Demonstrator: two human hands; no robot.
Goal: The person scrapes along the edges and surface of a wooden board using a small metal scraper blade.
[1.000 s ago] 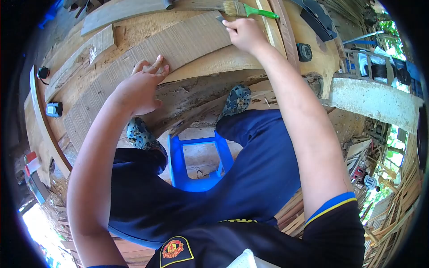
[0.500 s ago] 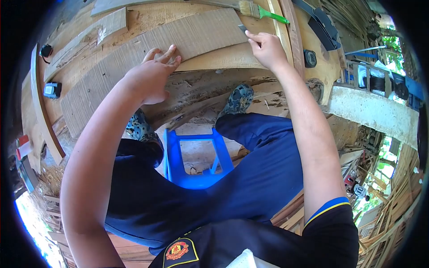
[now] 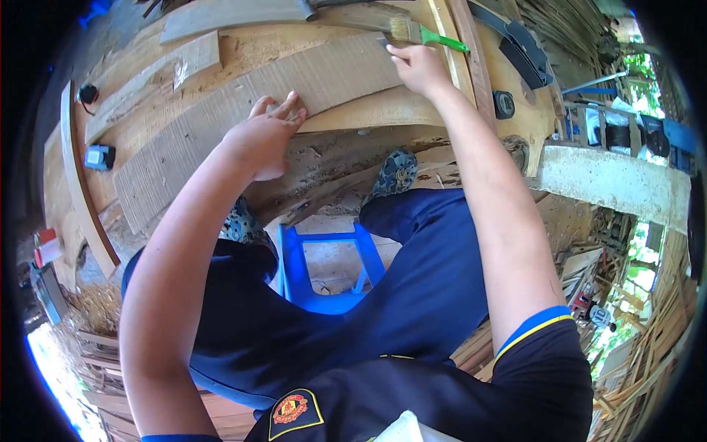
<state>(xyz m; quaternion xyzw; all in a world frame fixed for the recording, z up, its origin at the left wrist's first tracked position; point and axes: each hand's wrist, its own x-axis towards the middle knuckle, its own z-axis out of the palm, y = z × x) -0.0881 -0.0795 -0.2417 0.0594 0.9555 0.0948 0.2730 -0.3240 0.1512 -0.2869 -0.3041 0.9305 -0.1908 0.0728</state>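
A long grey-brown wooden board (image 3: 221, 110) with visible grain lies at an angle across the workbench. My left hand (image 3: 265, 132) rests on its near edge with the fingers spread, holding nothing. At the board's far right end, my right hand (image 3: 423, 70) is closed around a small flat dark piece (image 3: 384, 43), like a thin blade. Its kind is hard to make out, since most of it is hidden in the fingers. Just beyond that hand lies a paintbrush (image 3: 445, 42) with a green handle and pale bristles.
Two tape measures, a blue-grey one (image 3: 99, 157) and a dark one (image 3: 504, 104), sit on the bench. Wood strips (image 3: 85, 180) and a notched offcut (image 3: 151, 88) lie around the board. A blue plastic stool (image 3: 324, 300) stands between my legs. A concrete beam (image 3: 611, 177) is at right.
My right hand has shifted slightly left along the board's end with the dark piece. My left hand stays on the board. The whole view has moved a little.
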